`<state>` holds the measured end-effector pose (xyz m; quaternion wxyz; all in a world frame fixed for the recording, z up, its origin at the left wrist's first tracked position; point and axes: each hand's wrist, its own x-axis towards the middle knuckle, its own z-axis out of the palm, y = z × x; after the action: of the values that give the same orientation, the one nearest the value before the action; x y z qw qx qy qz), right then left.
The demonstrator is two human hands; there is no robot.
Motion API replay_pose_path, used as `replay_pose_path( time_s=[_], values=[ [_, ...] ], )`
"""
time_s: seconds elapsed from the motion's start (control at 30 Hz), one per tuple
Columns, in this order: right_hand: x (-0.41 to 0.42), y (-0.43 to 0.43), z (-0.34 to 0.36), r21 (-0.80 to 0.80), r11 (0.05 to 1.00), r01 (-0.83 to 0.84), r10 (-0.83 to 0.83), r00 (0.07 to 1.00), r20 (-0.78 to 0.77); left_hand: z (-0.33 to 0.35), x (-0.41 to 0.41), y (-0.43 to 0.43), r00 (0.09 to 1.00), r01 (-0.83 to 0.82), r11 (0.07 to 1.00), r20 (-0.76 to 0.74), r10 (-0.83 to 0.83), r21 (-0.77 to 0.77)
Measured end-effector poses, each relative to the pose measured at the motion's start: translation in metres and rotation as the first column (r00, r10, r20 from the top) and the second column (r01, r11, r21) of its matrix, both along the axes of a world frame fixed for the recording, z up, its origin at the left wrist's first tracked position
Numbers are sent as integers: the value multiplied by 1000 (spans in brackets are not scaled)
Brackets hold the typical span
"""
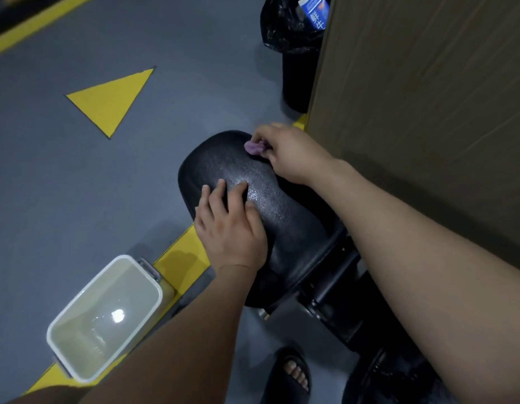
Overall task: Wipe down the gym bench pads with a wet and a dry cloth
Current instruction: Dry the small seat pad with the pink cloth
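Right hand (285, 153) pinches purple cloth (254, 147) at far end of black bench pad (282, 211); left hand (232, 225) rests flat on pad, fingers straight.

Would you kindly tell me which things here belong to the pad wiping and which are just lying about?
Job: bench pad, purple cloth gripped by the right hand, left hand flat on the pad, white tub of water.
Lying about: black bin bag, blue carton in it, wooden panel.
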<state>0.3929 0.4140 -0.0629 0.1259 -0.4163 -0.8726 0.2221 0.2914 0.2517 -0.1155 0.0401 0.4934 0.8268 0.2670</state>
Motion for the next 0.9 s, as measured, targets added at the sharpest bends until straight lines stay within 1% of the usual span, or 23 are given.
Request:
replay_pose_path(
  time_s=[0.1,0.17,0.27,0.37,0.47,0.53,0.6,0.67,0.83,0.9],
  values=[
    [18,-28,5,23,992,-121,121,993,11,1,-1,0,1000,0,1000,9,0,-10],
    [23,-41,2,45,988,-149,150,989,-10,1,-2,0,1000,-3,1000,4,3,-15],
    [12,-35,-5,95,991,-93,95,995,-22,0,-4,1,1000,-6,1000,-8,6,-10],
    [-17,-12,-5,78,997,-21,21,1000,6,-3,-4,1,1000,-10,1000,-11,9,-7],
    [-38,9,1,19,1000,-18,17,999,35,-5,-3,2,1000,-15,1000,-12,16,11],
    [-41,11,3,31,998,-48,46,997,67,-4,-3,2,1000,-16,1000,-16,16,19],
    [-33,2,3,67,995,-74,67,992,104,-2,-2,1,1000,-10,1000,-7,10,10],
    [-16,-16,4,88,993,-76,67,992,107,-1,-1,0,1000,0,1000,6,0,-12],
    [29,-73,5,146,988,-60,57,998,20,1,-2,-1,1000,13,999,18,-12,-47],
    [42,-95,3,160,984,-77,77,997,1,2,-3,-1,1000,16,999,25,-14,-49]
  ],
)
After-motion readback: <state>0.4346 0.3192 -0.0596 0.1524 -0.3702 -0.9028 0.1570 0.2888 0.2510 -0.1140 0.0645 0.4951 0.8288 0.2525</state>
